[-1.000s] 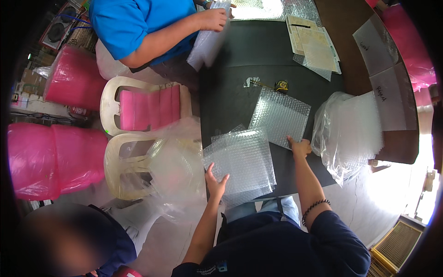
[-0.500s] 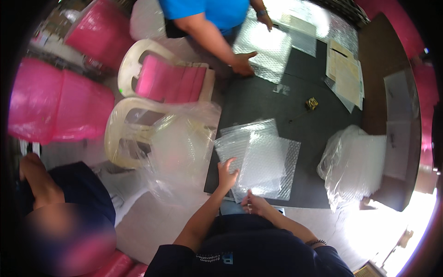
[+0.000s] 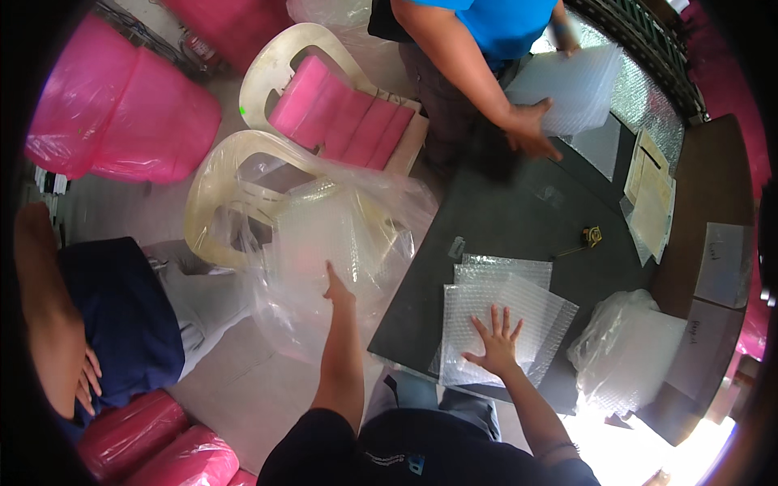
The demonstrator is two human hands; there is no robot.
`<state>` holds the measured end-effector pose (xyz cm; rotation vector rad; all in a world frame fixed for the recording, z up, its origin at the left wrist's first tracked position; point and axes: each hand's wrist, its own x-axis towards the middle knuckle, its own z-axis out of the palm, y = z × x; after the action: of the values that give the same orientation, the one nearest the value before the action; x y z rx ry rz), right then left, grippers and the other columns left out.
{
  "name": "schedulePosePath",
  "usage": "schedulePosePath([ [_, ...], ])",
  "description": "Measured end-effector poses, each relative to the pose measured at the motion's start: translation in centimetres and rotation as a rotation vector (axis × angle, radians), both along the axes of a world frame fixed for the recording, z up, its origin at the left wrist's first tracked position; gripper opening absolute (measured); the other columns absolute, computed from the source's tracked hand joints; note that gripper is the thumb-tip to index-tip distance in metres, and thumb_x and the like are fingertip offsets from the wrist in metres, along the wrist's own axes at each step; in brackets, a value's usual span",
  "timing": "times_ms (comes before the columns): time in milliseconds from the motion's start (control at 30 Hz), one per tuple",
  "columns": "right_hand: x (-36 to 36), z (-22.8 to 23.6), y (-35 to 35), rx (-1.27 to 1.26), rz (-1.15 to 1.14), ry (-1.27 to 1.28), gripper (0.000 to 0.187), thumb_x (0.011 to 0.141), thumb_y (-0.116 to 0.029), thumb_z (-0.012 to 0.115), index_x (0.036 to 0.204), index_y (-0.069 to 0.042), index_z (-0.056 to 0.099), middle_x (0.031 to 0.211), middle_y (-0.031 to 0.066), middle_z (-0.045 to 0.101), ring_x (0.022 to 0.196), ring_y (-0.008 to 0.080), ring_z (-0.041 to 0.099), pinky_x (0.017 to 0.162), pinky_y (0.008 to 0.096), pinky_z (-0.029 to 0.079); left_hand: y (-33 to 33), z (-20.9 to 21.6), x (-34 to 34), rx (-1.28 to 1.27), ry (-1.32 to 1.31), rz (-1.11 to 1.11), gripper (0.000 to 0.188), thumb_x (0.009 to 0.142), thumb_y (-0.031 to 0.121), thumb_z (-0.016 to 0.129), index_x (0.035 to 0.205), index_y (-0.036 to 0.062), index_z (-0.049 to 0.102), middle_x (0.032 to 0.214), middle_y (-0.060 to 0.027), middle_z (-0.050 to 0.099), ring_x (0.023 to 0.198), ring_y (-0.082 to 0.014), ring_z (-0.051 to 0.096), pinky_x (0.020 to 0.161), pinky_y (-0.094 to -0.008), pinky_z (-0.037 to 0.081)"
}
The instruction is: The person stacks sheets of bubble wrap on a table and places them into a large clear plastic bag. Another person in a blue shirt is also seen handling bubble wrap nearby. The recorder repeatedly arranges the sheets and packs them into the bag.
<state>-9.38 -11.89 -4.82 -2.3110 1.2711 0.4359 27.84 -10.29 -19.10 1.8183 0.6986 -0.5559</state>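
Note:
My left hand [image 3: 339,288] reaches over a clear plastic bag [image 3: 279,312] draped on the nearer cream plastic chair [image 3: 212,174]. Its forefinger is stretched out and the thumb stands apart; nothing shows in its grasp. Inside the bag lies a stack of bubble wrap sheets [image 3: 312,231], right by those fingertips. On the dark table, my right hand [image 3: 496,347] rests with fingers spread flat on a loose pile of clear bubble wrap sheets [image 3: 539,308]. Whether the left fingers touch the bag, I cannot tell.
Across the table [image 3: 494,215], a person in blue holds bubble wrap [image 3: 567,85]. A tape measure [image 3: 592,236], papers [image 3: 651,190] and a bagged white stack [image 3: 636,340] lie on the right. Another person [image 3: 121,316] sits at left, near pink wrapped rolls [image 3: 174,441].
My left hand has left the table pile and swung left to the bagged stack. My right hand now lies flat on the pile. The person in blue has lifted bubble wrap off the table.

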Motion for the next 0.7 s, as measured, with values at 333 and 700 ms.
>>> schedulePosePath([
  [333, -0.3, -0.5, -0.1, -0.035, 0.04, 0.008, 0.084, 0.064, -0.071, 0.055, 0.136, -0.033, 0.032, 0.147, 0.017, 0.01, 0.135, 0.0409, -0.006, 0.097, 0.0664, -0.011, 0.2, -3.9, 6.9, -0.778, 0.359, 0.212, 0.056, 0.08, 0.052, 0.055, 0.117, 0.011, 0.048, 0.112, -0.005, 0.053, 0.101, -0.0222, 0.049, 0.084, -0.0373, 0.04],
  [700, 11.7, 14.5, 1.2, -0.143, 0.152, -0.51, 0.086, 0.072, -0.053, 0.061, 0.138, -0.009, 0.027, 0.142, 0.0278, 0.011, 0.13, 0.0483, 0.015, 0.099, 0.0614, 0.023, 12.1, 14.4, -6.5, -0.613, -0.037, -0.766, 0.051, 0.086, 0.028, 0.053, 0.128, 0.0019, 0.039, 0.124, -0.0118, 0.047, 0.114, -0.0245, 0.045, 0.094, -0.0372, 0.039],
])
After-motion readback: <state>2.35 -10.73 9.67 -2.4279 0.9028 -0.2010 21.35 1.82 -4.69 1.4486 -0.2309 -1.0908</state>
